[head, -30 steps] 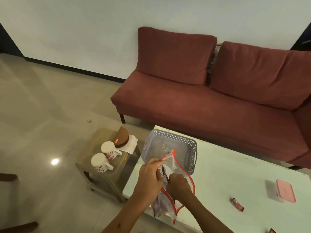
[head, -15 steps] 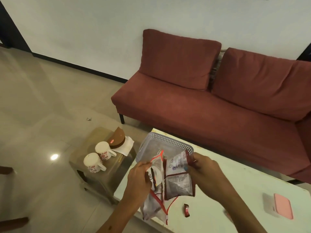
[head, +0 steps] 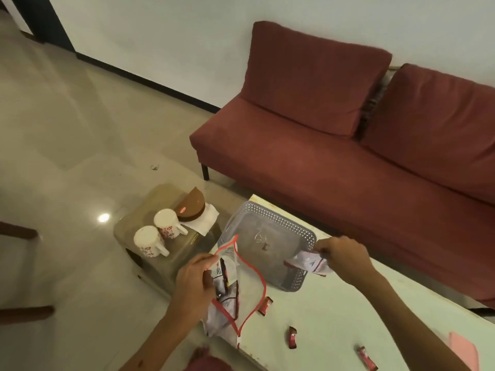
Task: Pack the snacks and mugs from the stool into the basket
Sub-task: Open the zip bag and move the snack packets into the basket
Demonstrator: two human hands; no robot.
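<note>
While left hand [head: 193, 283] grips a clear red-edged pouch [head: 235, 298], right hand [head: 341, 254] pinches crinkly packet [head: 308, 263] over perforated basket [head: 278, 219].

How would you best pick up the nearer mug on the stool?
Take the nearer mug by its handle, which juts toward the table, reaching in from that side. It appears to stand mouth-down, so there is no open rim to hook; the other mug crowds its far side.

2 bare forearms, no sleeves, watch or rings on the left hand [head: 193, 280] or right hand [head: 340, 253].
</note>
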